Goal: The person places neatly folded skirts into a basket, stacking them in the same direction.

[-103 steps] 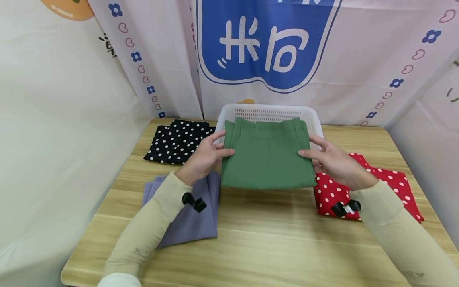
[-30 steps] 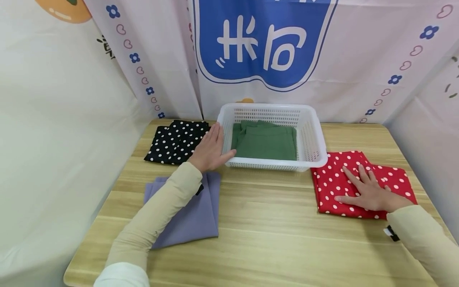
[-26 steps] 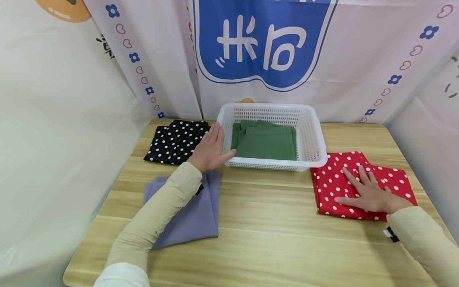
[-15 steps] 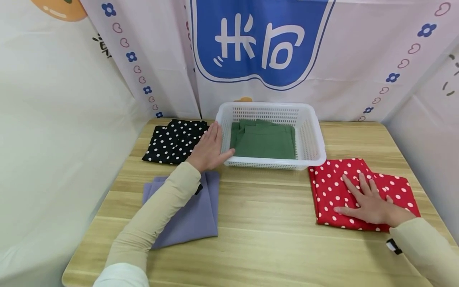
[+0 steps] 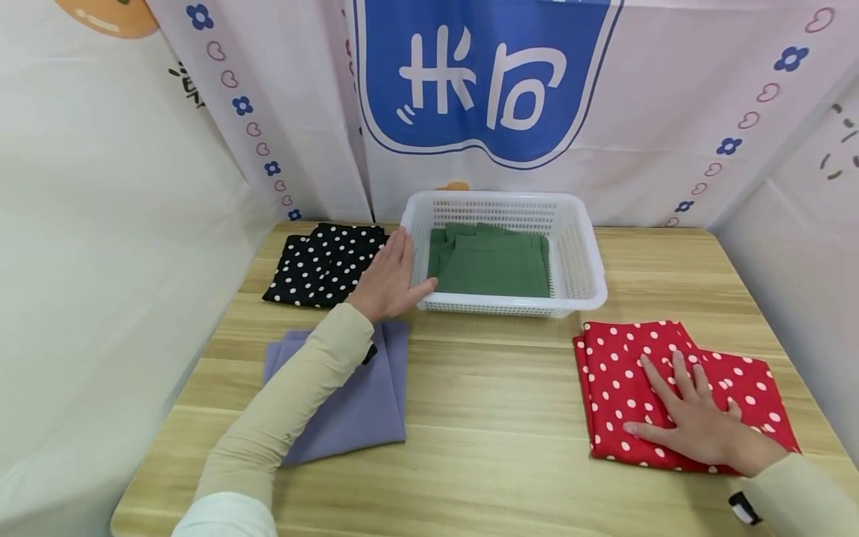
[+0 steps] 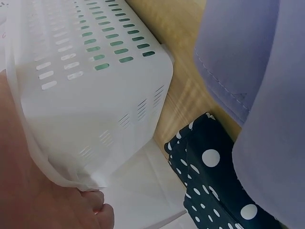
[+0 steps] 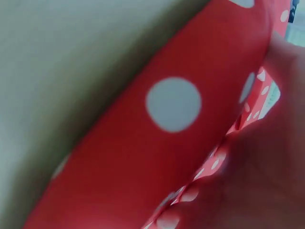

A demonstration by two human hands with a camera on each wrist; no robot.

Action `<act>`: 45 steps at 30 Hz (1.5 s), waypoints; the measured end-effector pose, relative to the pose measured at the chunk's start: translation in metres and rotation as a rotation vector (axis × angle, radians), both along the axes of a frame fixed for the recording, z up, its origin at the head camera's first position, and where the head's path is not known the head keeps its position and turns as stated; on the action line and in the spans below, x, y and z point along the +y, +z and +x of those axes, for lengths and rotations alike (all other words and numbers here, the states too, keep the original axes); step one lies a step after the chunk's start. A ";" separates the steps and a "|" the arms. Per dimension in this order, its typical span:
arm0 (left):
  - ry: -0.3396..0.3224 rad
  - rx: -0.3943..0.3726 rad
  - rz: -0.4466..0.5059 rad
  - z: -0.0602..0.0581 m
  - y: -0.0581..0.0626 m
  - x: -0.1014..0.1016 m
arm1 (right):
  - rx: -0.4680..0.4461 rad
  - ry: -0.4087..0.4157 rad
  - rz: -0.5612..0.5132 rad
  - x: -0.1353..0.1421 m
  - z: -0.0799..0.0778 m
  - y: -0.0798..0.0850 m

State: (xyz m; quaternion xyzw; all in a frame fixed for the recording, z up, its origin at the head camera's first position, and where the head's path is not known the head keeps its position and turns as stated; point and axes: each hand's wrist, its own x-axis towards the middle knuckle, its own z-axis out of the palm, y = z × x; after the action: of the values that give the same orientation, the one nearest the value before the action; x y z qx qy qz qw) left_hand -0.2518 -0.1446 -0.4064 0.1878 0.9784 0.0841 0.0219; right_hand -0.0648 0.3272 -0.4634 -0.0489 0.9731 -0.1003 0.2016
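My left hand [image 5: 391,280] rests on the left rim of a white plastic basket [image 5: 582,306], fingers straight and together, thumb held apart over the near corner. In the left wrist view the hand [image 6: 45,191] lies along the basket rim [image 6: 33,148]. A folded green cloth item [image 5: 499,265] lies inside the basket. At the right, my right hand [image 5: 694,421] lies flat with spread fingers on a folded red cloth item with white dots [image 5: 614,395]. Up close in the right wrist view, the red fabric [image 7: 128,162] fills much of the picture beside the hand [image 7: 252,176].
A folded black cloth with white dots [image 5: 302,272] lies at the back left, beside the basket. In front of it is a folded lavender cloth [image 5: 369,410], partly under my left forearm. The wooden table [image 5: 490,447] meets a printed curtain [image 5: 658,112] behind the basket.
The green item, earlier held between both hands above the basket, now lies inside it. My right hand has slid the red dotted cloth towards me, away from the basket. My left hand stays put.
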 end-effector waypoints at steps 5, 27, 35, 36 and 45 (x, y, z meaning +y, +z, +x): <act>0.003 -0.002 0.023 0.000 0.000 0.000 | -0.024 0.002 0.000 -0.020 0.001 0.000; -0.005 0.014 0.031 0.000 -0.001 -0.001 | -0.091 0.085 0.108 -0.204 -0.007 0.025; 0.041 0.196 0.019 0.009 0.001 0.002 | -0.149 0.093 -0.033 -0.195 -0.016 0.036; 0.061 0.234 0.017 0.015 0.004 0.002 | -0.153 0.086 -0.074 -0.188 -0.017 0.039; 0.065 -0.029 0.374 0.081 0.028 -0.023 | -0.011 -0.011 -0.221 -0.102 -0.014 0.059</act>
State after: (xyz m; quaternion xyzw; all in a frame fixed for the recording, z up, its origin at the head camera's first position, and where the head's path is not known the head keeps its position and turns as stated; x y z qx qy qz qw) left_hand -0.1713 -0.1673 -0.3787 0.1556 0.9508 0.2677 -0.0020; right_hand -0.0786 0.2248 -0.4040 -0.0652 0.9552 -0.2084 0.1997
